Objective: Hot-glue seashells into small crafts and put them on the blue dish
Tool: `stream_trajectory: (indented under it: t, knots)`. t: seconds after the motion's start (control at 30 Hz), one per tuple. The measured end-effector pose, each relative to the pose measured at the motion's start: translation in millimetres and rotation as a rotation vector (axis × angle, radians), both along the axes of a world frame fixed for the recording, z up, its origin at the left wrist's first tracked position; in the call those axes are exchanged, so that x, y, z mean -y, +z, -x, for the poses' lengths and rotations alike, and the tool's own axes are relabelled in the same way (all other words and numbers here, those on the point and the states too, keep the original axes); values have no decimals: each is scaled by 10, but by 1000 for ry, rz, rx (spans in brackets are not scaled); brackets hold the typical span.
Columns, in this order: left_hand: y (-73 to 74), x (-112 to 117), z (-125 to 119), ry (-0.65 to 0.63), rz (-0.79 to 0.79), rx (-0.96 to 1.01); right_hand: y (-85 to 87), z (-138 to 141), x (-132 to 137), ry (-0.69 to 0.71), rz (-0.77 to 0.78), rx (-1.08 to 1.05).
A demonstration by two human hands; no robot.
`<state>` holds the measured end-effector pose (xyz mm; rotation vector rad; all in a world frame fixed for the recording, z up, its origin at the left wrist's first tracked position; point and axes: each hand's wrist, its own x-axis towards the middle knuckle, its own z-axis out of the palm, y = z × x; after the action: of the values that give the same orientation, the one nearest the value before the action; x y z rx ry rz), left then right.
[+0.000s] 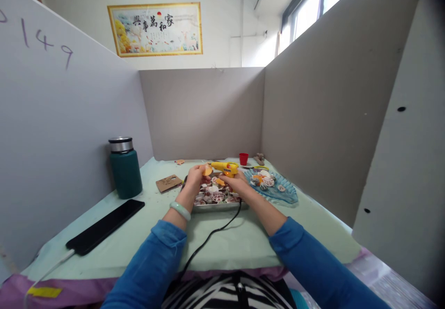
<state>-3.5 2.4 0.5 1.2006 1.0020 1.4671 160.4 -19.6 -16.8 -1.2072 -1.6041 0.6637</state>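
My right hand (236, 182) is wrapped round a yellow hot glue gun (224, 166), its nozzle pointing left. A black cord (212, 234) runs from it down to the table's front edge. In my left hand (195, 177) an orange shell (207, 170) is pinched close to the nozzle; whether they touch I cannot tell. Both hands are above a metal tray (205, 208) heaped with shells (217, 196), pale and purplish-brown. To the right, a blue shell-shaped dish (290, 196) carries several more shells (264, 179).
A teal bottle (125, 172) and a black phone (106, 225) with a white cable stand at left. A brown card (169, 183) lies left of the tray. At the back are a red cup (244, 159) and yellow-handled scissors (259, 167). Grey partitions (205, 114) enclose the table.
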Motion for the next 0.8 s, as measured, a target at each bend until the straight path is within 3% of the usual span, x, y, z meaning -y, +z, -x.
stream_trajectory:
  t: [0.33,0.6,0.8]
  knots:
    - [-5,20,-15,39,-30,-23,0,-1,-11,-70,-161,97]
    - [-11,8,-2,61,-48,-69,-4,4,13,-72,-172,87]
    - [9,43,-17,19,-55,-63,33,-19,36,-122,-87,-10]
